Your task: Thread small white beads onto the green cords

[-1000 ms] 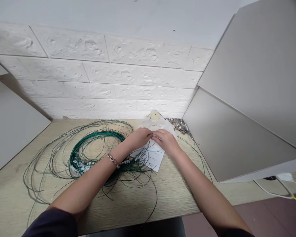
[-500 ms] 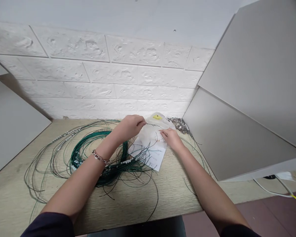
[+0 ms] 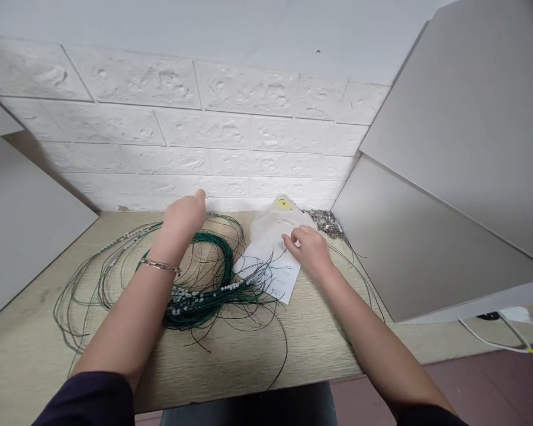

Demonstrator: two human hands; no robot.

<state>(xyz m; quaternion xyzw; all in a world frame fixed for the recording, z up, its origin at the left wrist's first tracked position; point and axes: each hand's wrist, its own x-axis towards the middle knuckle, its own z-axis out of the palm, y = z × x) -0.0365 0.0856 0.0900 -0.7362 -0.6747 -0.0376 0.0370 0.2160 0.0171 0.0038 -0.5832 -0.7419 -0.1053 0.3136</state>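
My left hand (image 3: 186,216) is closed and raised over the back left of the table, beside the wall. A thin cord shows faintly at its fingertips. Below it lies a coil of green and dark cords (image 3: 226,254), with small white beads (image 3: 186,302) strung along several of them. My right hand (image 3: 311,248) has thumb and forefinger bent towards each other over a clear plastic bag (image 3: 266,228) with a yellow mark. Anything between those fingertips is too small to make out. Under the loose cord ends lies a white paper with writing (image 3: 284,290).
A heap of small grey and shiny bits (image 3: 328,223) lies in the back right corner. White brick-pattern wall (image 3: 231,133) stands behind the table (image 3: 244,367), and a grey panel (image 3: 426,236) rises at the right. White cables (image 3: 488,344) run at the lower right.
My left hand has moved left, away from the bag, drawing the thin cord along. My right hand stays near the bag, its fingers more curled and slightly lower.
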